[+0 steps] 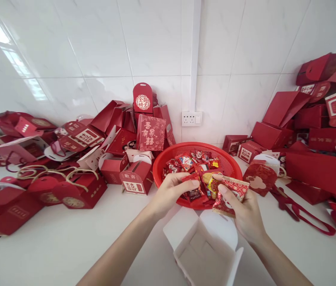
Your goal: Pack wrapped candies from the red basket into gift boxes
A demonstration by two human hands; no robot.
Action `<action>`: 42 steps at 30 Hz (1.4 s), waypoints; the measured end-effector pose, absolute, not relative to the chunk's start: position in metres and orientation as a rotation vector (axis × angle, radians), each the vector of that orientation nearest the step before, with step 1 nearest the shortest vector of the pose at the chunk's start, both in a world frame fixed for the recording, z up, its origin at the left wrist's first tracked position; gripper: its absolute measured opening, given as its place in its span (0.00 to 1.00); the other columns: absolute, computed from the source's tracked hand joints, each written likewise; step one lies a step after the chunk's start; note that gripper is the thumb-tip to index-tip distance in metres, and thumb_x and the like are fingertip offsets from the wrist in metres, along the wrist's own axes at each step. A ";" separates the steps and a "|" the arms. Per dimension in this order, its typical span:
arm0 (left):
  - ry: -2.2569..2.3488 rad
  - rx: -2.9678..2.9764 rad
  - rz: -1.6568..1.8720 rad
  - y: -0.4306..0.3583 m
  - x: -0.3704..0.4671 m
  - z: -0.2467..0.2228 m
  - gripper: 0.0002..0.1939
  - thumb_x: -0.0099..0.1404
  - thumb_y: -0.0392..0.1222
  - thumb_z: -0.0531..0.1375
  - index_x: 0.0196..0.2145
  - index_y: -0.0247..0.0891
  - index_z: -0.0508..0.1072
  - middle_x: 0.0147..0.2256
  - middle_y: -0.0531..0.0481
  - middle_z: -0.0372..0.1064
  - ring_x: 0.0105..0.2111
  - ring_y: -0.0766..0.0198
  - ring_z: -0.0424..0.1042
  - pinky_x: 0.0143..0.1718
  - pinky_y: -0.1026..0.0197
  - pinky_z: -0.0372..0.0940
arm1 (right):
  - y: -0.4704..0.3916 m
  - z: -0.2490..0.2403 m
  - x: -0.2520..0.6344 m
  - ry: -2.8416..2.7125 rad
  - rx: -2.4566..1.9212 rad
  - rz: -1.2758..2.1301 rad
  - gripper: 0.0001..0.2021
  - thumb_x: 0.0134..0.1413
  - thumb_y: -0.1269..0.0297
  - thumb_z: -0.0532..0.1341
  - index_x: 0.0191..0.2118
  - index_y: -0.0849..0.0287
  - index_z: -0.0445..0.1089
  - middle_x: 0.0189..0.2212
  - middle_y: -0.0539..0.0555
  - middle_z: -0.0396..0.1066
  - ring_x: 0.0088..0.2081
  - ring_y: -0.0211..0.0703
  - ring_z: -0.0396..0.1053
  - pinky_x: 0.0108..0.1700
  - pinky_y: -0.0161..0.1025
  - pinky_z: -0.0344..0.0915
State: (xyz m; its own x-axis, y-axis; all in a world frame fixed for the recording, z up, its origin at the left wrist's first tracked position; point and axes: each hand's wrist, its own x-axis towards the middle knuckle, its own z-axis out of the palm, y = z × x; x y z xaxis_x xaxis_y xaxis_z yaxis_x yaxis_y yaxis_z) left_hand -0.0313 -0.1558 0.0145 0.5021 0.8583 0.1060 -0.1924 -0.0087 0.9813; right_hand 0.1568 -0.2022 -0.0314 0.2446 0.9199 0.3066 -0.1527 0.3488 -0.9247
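Hiding part of basket (230, 162): hands (169, 192) (248, 216) (box (205, 258) cropped).

Bare tabletop (66, 242) is stretching between the left-hand boxes (81, 192) and the left forearm (126, 248) — flaps (182, 228) of the open carton (203, 258) are standing before the basket (230, 161), a box heap (313, 171) is crowding its right, and the tiled wall (156, 39) is closing off the back.

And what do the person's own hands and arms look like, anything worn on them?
The left hand and right hand are ungloved, with slim fingers and no ring, watch or bracelet visible. Both forearms are slender and uncovered, with no sleeve in view.
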 end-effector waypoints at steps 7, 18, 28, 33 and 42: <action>0.565 1.553 0.609 -0.160 -0.045 0.026 0.10 0.60 0.43 0.69 0.37 0.35 0.79 0.30 0.51 0.76 0.30 0.66 0.71 0.35 0.63 0.67 | -0.199 -0.030 0.157 -1.056 -0.885 0.808 0.17 0.54 0.49 0.70 0.45 0.52 0.81 0.42 0.57 0.81 0.48 0.55 0.77 0.51 0.49 0.75; 0.598 2.187 0.266 -0.167 -0.060 0.040 0.17 0.64 0.44 0.65 0.49 0.37 0.79 0.44 0.45 0.79 0.42 0.59 0.77 0.46 0.61 0.68 | -0.198 -0.034 0.156 -1.021 -0.832 0.872 0.19 0.56 0.46 0.68 0.44 0.54 0.81 0.41 0.57 0.82 0.42 0.53 0.79 0.45 0.47 0.76; 0.863 2.063 0.718 -0.161 -0.037 0.021 0.15 0.70 0.49 0.59 0.36 0.34 0.76 0.34 0.48 0.76 0.34 0.62 0.72 0.36 0.63 0.66 | -0.200 -0.035 0.151 -0.944 -0.736 1.034 0.20 0.58 0.44 0.66 0.44 0.54 0.82 0.39 0.58 0.82 0.41 0.53 0.80 0.45 0.46 0.77; 0.772 2.012 0.731 -0.155 -0.027 0.004 0.19 0.70 0.55 0.58 0.40 0.35 0.76 0.38 0.48 0.76 0.37 0.60 0.72 0.39 0.61 0.67 | -0.202 -0.038 0.148 -1.008 -0.715 1.074 0.20 0.61 0.45 0.63 0.47 0.55 0.81 0.40 0.59 0.82 0.42 0.53 0.80 0.46 0.46 0.77; 0.549 1.655 0.682 -0.145 -0.029 0.000 0.22 0.66 0.53 0.65 0.49 0.33 0.76 0.46 0.43 0.77 0.47 0.56 0.74 0.54 0.53 0.67 | -0.202 -0.039 0.148 -1.115 -0.770 0.992 0.22 0.61 0.44 0.63 0.49 0.55 0.78 0.47 0.58 0.80 0.47 0.52 0.78 0.51 0.47 0.75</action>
State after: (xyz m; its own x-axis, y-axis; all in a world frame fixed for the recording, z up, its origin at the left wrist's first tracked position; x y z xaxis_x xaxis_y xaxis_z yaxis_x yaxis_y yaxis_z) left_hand -0.0294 -0.1446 0.0004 0.7167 0.6837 0.1376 -0.0114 -0.1857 0.9825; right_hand 0.1477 -0.2024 -0.0389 0.1252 0.9245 0.3601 -0.2499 0.3806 -0.8903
